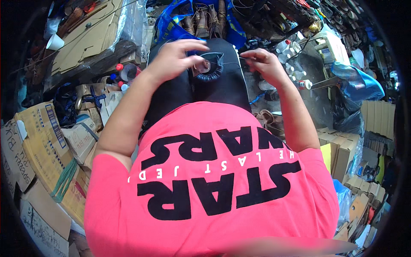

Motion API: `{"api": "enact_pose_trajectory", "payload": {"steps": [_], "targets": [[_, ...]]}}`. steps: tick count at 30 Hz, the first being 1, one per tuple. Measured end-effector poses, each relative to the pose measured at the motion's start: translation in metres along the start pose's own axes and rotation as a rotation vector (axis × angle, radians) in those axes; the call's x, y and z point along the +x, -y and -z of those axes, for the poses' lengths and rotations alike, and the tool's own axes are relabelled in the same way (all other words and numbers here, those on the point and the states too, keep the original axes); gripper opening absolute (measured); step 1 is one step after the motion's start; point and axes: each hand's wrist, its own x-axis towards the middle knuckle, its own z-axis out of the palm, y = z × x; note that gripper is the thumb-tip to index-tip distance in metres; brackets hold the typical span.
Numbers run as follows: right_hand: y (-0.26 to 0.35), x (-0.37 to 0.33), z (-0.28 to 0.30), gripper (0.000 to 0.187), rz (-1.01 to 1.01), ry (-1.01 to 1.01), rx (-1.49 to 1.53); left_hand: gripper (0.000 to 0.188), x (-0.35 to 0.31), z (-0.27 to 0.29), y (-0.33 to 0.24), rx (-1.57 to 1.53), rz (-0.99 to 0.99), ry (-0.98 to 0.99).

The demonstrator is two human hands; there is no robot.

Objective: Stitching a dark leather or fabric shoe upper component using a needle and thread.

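Observation:
A dark, partly sewn leather shoe upper (209, 76) with a gathered, puckered edge rests on my lap between my thighs. My left hand (180, 58) is at its left side, fingers stretched out and apart from the thumb. The thumb reaches to the edge of the upper; whether it presses on it I cannot tell. A thin thread (231, 64) runs from the upper toward the right. Just right of my thigh, my right hand (263, 64) is closed in a pinch at the thread's end, raised apart from the upper.
Beyond my knees, a blue bag (237, 36) holds several brown shoes (202, 23). Cardboard boxes (45, 137) are piled at left, near a white cup (55, 42) and bottles (128, 72). Several plastic bottles (295, 64) and a blue plastic bag (359, 81) lie at right.

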Motion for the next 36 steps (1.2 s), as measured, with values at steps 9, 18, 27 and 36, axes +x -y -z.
{"api": "enact_pose_trajectory", "payload": {"steps": [9,18,27,36], "targets": [[0.016,0.020,-0.017,0.012,0.309,0.097,-0.329,0.020,0.049,-0.031,0.007,0.004,0.120,0.368],[0.010,0.019,-0.024,0.015,0.341,0.157,-0.313,0.018,0.044,-0.039,0.022,-0.435,0.355,0.413],[-0.005,-0.009,-0.048,0.015,0.340,-0.039,-0.157,0.024,0.040,-0.036,0.025,-0.608,0.444,0.494],[-0.012,-0.017,-0.055,0.016,0.370,-0.131,-0.211,0.033,0.038,-0.037,0.029,-0.615,0.491,0.586]]}}
